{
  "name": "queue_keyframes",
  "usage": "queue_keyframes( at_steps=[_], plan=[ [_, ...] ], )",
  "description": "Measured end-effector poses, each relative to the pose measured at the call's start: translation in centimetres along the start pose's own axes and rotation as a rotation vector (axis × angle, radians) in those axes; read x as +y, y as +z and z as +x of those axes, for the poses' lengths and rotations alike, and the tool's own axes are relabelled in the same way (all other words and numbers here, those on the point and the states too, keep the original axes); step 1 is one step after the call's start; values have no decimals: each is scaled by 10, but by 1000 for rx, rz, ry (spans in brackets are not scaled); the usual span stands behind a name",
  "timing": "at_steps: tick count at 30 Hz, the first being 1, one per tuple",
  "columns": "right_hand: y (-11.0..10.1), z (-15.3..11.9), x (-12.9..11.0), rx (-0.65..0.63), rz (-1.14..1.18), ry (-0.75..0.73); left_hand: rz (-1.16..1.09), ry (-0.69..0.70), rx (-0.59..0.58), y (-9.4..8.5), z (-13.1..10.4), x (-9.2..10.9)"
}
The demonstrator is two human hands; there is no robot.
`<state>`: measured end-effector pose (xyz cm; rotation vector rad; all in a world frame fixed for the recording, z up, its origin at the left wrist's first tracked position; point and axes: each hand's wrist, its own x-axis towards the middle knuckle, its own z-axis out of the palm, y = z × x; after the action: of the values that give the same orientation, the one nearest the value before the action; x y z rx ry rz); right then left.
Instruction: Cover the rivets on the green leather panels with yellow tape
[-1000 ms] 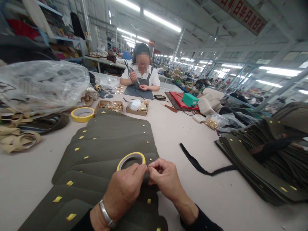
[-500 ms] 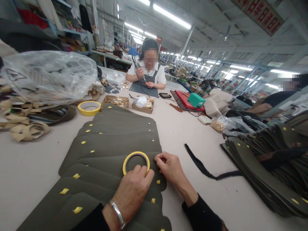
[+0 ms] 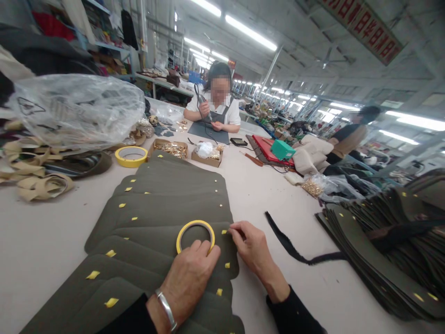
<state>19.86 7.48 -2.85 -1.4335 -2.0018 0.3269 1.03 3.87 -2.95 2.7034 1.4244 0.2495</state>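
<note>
Cartons [image 3: 170, 149] [image 3: 207, 155] behind panels [image 3: 181, 185], strap [image 3: 295, 250] right of them

your only view looks out from your head, forward and down over the pale flat tabletop [image 3: 253, 192]. your bare left hand [image 3: 191, 278] and bare right hand [image 3: 253, 246] are close, low in view. farther off, it faces a person in a white shirt and grey apron [image 3: 224, 111], beneath long white ceiling lights [image 3: 250, 33].
</note>
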Motion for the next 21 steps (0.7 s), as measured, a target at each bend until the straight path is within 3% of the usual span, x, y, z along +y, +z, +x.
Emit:
queue_keyframes(
  at_steps=[2,4,11,17,21],
  plan=[
    [0,-2,-1,-41,-105,-165,-3,-3,10,0,0,-1],
    [4,-1,-4,-105,-212,-228,-13,-2,22,1,0,-1],
    [15,22,-16,-212,-274,122,-36,6,53,1,1,-4],
    [4,28,-10,-206,-149,186,103,-159,278,-6,11,-37],
    [-4,17,0,-104,-53,220,132,-199,301,-9,14,-49]
  ],
)
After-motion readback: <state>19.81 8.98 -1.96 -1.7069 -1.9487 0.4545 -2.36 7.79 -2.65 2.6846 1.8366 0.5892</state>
